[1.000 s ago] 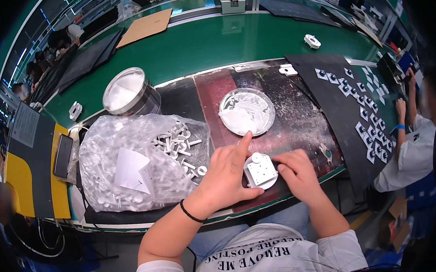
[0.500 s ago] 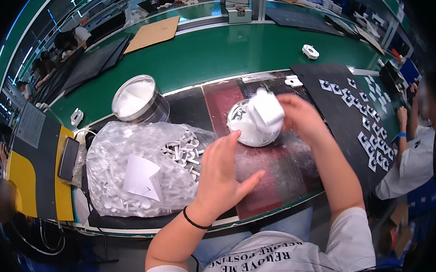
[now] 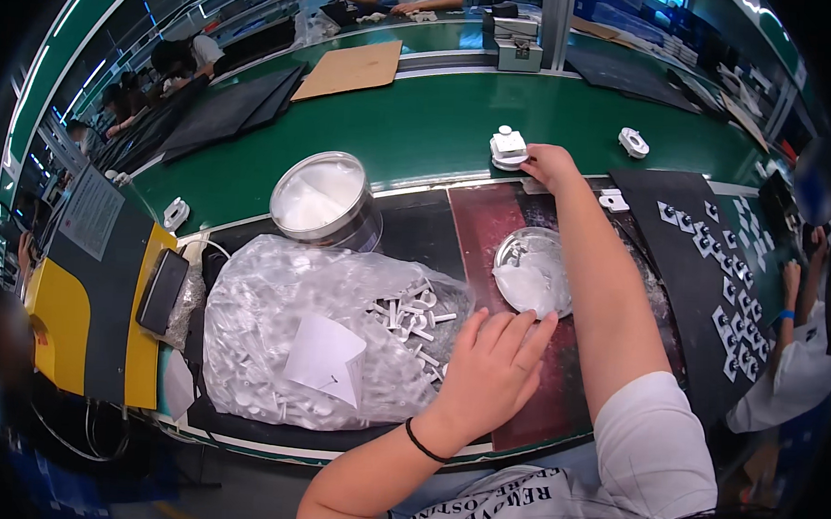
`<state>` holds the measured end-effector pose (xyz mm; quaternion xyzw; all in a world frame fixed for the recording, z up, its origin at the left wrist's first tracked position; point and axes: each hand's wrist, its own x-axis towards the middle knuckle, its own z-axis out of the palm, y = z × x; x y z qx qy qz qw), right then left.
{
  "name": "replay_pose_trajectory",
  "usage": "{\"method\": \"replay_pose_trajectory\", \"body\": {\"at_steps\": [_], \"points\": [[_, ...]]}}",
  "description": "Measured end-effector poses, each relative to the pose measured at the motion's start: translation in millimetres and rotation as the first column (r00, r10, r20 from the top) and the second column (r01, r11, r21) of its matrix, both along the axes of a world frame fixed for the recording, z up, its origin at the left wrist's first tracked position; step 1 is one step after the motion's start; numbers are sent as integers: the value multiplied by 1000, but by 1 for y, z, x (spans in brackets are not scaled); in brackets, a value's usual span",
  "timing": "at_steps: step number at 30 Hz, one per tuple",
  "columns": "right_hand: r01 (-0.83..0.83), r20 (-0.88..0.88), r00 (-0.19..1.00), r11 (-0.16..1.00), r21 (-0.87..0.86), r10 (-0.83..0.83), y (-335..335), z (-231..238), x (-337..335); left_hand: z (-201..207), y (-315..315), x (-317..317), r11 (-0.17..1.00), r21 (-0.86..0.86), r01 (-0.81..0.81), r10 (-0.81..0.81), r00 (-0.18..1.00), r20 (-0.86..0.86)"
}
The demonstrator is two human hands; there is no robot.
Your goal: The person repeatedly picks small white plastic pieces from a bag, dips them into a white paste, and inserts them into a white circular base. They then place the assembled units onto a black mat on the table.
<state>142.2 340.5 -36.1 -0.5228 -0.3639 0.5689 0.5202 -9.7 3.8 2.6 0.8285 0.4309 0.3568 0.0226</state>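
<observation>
My right hand (image 3: pixel 550 168) reaches far forward over the green table, its fingers pinching the lower edge of a white plastic part (image 3: pixel 509 148). The part has a blocky body and a small round knob on top. My left hand (image 3: pixel 496 369) hovers palm down at the near rim of a round dish (image 3: pixel 550 309), fingers stretched out, with nothing visible in it. Inside the dish lie a white, film-like piece and small shiny bits too small to name. To the left of this hand, a clear plastic bag (image 3: pixel 263 294) spills white stemmed plastic pieces (image 3: pixel 413 314).
A clear round tub (image 3: pixel 329 199) with white contents stands behind the bag. A yellow and grey machine (image 3: pixel 94 290) is at left. White parts with black centres (image 3: pixel 717 247) cover a black mat at right. A co-worker's hand (image 3: pixel 790 276) is beyond it. Cardboard (image 3: pixel 350 71) lies at the back.
My right hand has carried the white part from above the dish forward to the green table. My left hand has moved right and turned palm down by the dish. The view has shifted.
</observation>
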Motion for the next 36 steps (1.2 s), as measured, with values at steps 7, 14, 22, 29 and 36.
{"method": "replay_pose_trajectory", "body": {"at_steps": [7,14,22,29,36], "points": [[-78,293,954,996,49,61,-19,9,23,-4,1,0,1000,-6,3,-3,1000,-21],[-74,943,38,940,333,-331,-11,23,110,6,-3,8,998,-44,49,-52,997,-61],[16,974,-228,1000,13,-9,23,19,141,1,-5,9,996,-60,65,-70,995,-78],[-295,965,43,920,259,-258,18,31,128,-7,0,7,995,-58,77,-79,997,-27],[-550,329,826,784,287,458,-137,89,65,-4,4,4,998,38,44,-49,990,134]]}}
